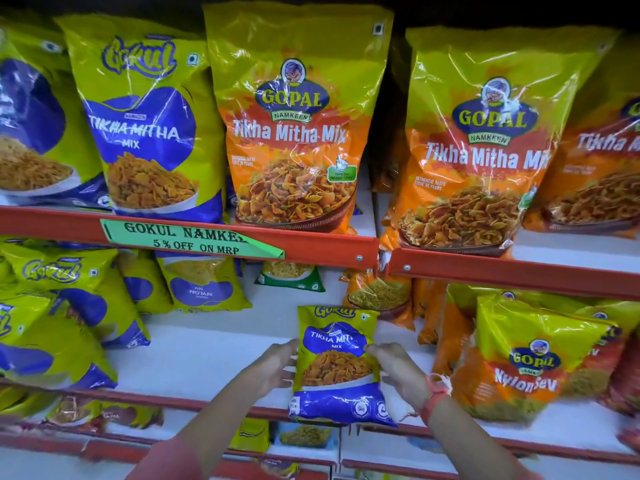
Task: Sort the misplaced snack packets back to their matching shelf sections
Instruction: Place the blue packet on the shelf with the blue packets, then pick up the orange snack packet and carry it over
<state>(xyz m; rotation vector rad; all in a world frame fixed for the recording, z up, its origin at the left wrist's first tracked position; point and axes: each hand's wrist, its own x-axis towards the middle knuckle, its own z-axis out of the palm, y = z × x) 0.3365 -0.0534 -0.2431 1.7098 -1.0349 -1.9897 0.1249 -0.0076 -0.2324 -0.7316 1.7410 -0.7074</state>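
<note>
A small green-and-blue Gokul Tikha Mitha Mix packet [337, 365] stands upright at the front of the middle shelf [207, 355]. My left hand [273, 367] grips its left edge and my right hand [398, 370] grips its right edge. On the top shelf, a big Gokul Tikha Mitha Mix bag [145, 123] stands left of two large orange Gopal Tikha Mitha Mix bags [294, 126] [485, 143]. Gokul packets [69, 306] fill the middle shelf's left side. Gopal Nylon Sev packets [530, 358] fill its right side.
A green label reading Gokul Namkeen 5% off [187, 237] hangs on the red edge [311, 244] of the top shelf. Small Gokul Nylon Sev packets [204, 285] and an orange packet [381, 296] lie at the back of the middle shelf. More packets [304, 434] sit on a lower shelf.
</note>
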